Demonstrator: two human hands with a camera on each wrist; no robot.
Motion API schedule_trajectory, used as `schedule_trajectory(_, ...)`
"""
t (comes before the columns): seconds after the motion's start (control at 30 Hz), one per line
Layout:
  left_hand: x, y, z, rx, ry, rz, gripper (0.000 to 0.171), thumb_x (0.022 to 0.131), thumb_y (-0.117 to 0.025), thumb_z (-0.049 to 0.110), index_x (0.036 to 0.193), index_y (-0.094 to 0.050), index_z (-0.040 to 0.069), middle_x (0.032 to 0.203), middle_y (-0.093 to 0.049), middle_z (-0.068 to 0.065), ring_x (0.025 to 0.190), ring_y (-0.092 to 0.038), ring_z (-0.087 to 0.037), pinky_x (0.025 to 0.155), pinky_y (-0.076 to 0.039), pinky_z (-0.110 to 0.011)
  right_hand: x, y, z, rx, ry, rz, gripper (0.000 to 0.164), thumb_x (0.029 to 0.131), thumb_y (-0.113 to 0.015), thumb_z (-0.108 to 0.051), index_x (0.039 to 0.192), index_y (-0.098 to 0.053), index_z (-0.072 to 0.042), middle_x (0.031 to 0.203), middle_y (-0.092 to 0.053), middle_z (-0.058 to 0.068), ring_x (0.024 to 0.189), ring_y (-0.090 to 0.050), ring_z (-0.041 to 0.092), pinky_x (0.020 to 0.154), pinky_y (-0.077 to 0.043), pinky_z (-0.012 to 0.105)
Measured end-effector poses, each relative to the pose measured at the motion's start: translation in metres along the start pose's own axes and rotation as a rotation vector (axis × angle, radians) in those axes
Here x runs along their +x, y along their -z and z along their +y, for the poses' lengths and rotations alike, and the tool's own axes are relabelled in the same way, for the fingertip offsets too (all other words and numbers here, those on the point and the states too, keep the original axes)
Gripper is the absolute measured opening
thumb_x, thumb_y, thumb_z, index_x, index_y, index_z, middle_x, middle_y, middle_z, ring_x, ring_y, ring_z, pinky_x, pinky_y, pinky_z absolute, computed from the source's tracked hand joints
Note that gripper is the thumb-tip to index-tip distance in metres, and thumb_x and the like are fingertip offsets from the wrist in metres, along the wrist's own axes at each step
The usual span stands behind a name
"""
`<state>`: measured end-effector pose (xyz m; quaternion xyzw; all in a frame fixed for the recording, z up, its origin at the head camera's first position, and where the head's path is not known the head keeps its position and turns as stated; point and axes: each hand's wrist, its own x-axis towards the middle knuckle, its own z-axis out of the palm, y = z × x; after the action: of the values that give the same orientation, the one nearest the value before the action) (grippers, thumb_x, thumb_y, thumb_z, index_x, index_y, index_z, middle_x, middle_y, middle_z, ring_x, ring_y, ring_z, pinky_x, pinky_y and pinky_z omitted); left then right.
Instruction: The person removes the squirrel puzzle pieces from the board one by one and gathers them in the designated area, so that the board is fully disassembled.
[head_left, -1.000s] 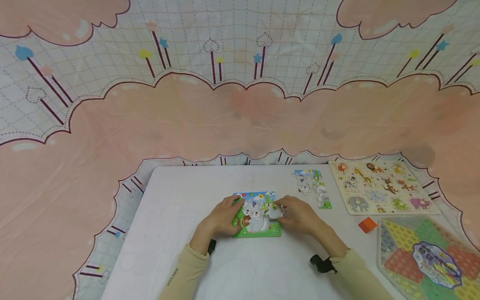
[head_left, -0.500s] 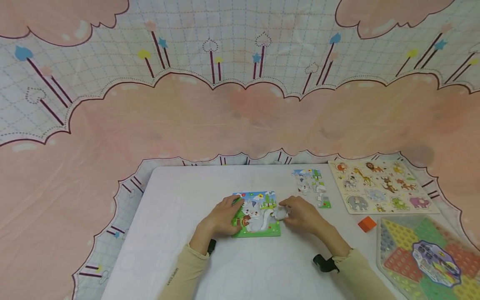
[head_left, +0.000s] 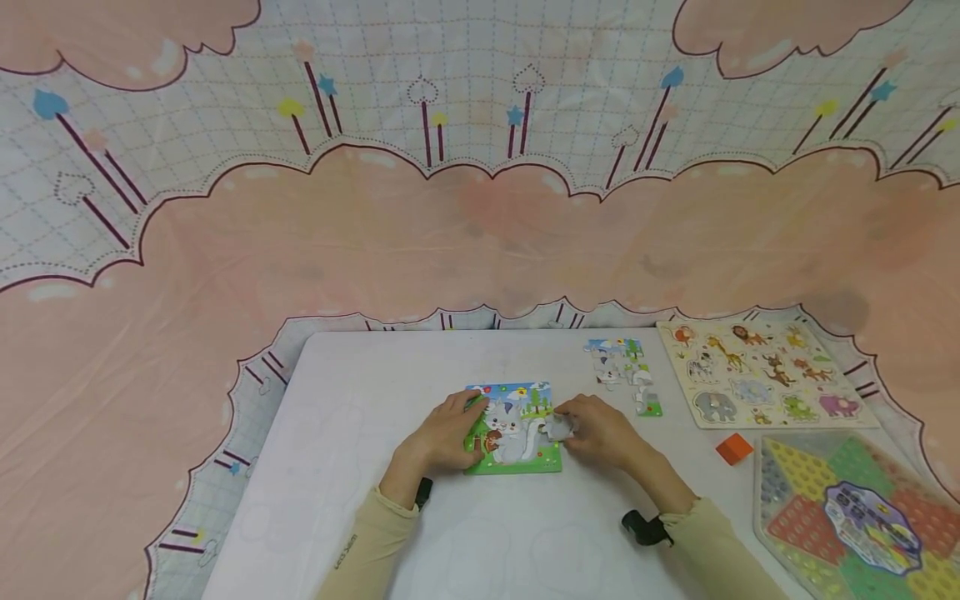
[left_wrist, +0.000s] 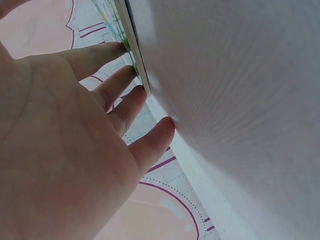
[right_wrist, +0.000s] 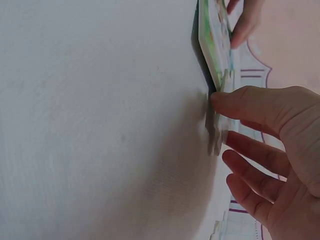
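Observation:
A small jigsaw board point(head_left: 513, 461) with a white cartoon squirrel on green and blue lies on the table, mid-view. My left hand point(head_left: 448, 433) rests along its left side, fingers extended; the left wrist view has the fingertips point(left_wrist: 140, 92) touching the board's edge. At the opposite side, my right hand point(head_left: 602, 429) pinches a greyish-white jigsaw piece point(head_left: 558, 427) between thumb and fingers. The piece overlaps the board's right edge, and the right wrist view shows it slightly tilted there. Whether it touches the board's surface I cannot tell.
Several joined jigsaw pieces point(head_left: 617, 360) lie behind the right hand. Farther right are an animal picture board point(head_left: 765, 417), an orange block point(head_left: 734, 449) and a clear case point(head_left: 795, 492) of coloured pieces. The white table point(head_left: 360, 392) ends at a patterned cloth backdrop point(head_left: 465, 242).
My right hand drew the jigsaw piece rightward off the board's picture, then shifted it slightly back left. The left hand and the board have stayed in place.

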<state>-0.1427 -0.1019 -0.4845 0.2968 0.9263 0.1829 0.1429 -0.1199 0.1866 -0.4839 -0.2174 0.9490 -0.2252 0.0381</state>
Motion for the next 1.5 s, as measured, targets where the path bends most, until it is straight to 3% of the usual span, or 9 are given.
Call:
schedule_trajectory(0.17, 0.001, 0.0, -0.001, 0.005, 0.005, -0.003, 0.08, 0.082, -0.069, 0.027, 0.151, -0.036, 0.001, 0.155, -0.028, -0.018, 0.144, -0.025, -0.035, 0.113, -0.03, -0.052, 0.001, -0.002, -0.003, 0.003, 0.012, 0.0, 0.044, 0.075, -0.082, -0.008, 0.117, -0.068, -0.005, 0.106, -0.066, 0.001, 0.1, -0.06, 0.019, 0.087, -0.052, 0.039)
schedule_trajectory(0.4, -0.001, 0.001, 0.002, -0.006, 0.006, -0.007, 0.08, 0.082, -0.07, 0.027, 0.151, -0.036, 0.001, 0.155, -0.028, -0.018, 0.144, -0.024, -0.036, 0.113, -0.03, -0.053, 0.002, -0.003, -0.006, -0.006, 0.024, 0.013, 0.041, 0.074, -0.083, -0.007, 0.113, -0.069, -0.006, 0.103, -0.066, 0.002, 0.094, -0.059, 0.018, 0.081, -0.053, 0.039)
schedule_trajectory(0.6, -0.001, 0.001, 0.002, 0.006, 0.007, -0.006, 0.08, 0.082, -0.069, 0.026, 0.151, -0.037, 0.001, 0.155, -0.029, -0.018, 0.144, -0.025, -0.035, 0.113, -0.03, -0.052, 0.002, 0.004, -0.002, -0.021, -0.006, 0.009, 0.042, 0.076, -0.082, -0.008, 0.116, -0.069, -0.005, 0.104, -0.066, 0.002, 0.095, -0.06, 0.018, 0.084, -0.052, 0.037)
schedule_trajectory(0.77, 0.0, 0.001, 0.001, 0.005, 0.011, -0.01, 0.08, 0.082, -0.069, 0.026, 0.151, -0.036, 0.001, 0.155, -0.029, -0.018, 0.144, -0.024, -0.035, 0.113, -0.029, -0.051, 0.0, 0.011, 0.01, -0.039, -0.021, 0.031, 0.044, 0.076, -0.082, -0.008, 0.117, -0.068, -0.003, 0.106, -0.067, 0.005, 0.096, -0.061, 0.02, 0.086, -0.052, 0.04)
schedule_trajectory(1.0, -0.001, 0.001, 0.003, 0.005, 0.014, -0.001, 0.08, 0.082, -0.07, 0.026, 0.15, -0.037, 0.001, 0.154, -0.029, -0.018, 0.143, -0.026, -0.036, 0.113, -0.03, -0.052, -0.003, 0.021, 0.038, -0.032, -0.059, 0.053, 0.045, 0.076, -0.08, -0.005, 0.118, -0.067, -0.001, 0.118, -0.067, 0.014, 0.114, -0.059, 0.036, 0.099, -0.046, 0.052)
schedule_trajectory(1.5, -0.002, 0.001, 0.002, -0.001, 0.013, 0.0, 0.08, 0.082, -0.07, 0.026, 0.15, -0.037, 0.001, 0.155, -0.029, -0.018, 0.144, -0.025, -0.035, 0.114, -0.029, -0.051, -0.004, 0.032, 0.067, -0.097, -0.051, 0.119, 0.044, 0.071, -0.081, -0.004, 0.112, -0.068, 0.004, 0.11, -0.068, 0.019, 0.103, -0.061, 0.039, 0.09, -0.049, 0.054)
